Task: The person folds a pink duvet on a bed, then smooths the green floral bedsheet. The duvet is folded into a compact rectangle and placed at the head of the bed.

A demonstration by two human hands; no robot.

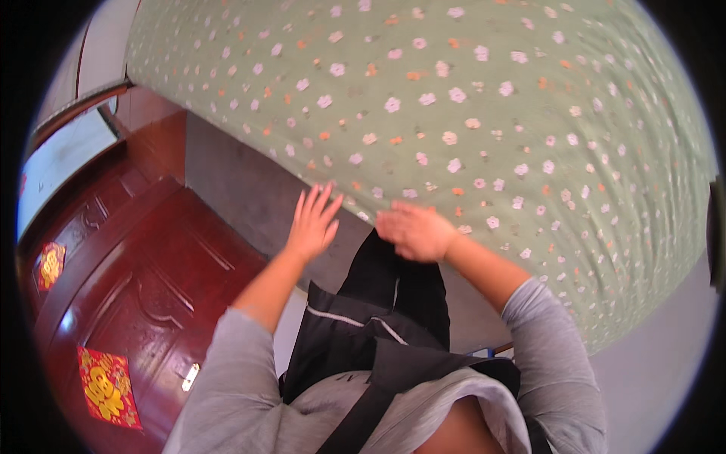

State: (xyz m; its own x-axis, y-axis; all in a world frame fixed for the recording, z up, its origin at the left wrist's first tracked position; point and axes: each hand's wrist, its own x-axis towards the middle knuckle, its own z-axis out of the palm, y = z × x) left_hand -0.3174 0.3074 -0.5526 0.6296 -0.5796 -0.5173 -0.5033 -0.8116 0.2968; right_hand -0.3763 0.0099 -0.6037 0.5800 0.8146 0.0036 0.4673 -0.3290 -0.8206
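A green bed sheet (420, 147) printed with small pink, white and orange flowers covers the bed before me. Its near side looks mostly smooth, while wrinkles run along the far right. At the bed's near edge my left hand (313, 221) has its fingers spread, with nothing held; whether the fingertips touch the cloth is hard to tell. My right hand (417, 230), blurred, is over the same edge, palm side down with its fingers extended. No object shows in it, and contact with the sheet cannot be made out.
To my left stands a dark red wooden door (147, 272) bearing a red and gold paper decoration (108, 389). A mirror (74, 162) is beyond it. Grey floor (227, 176) shows between door and bed. A pale wall (641, 369) is at the right.
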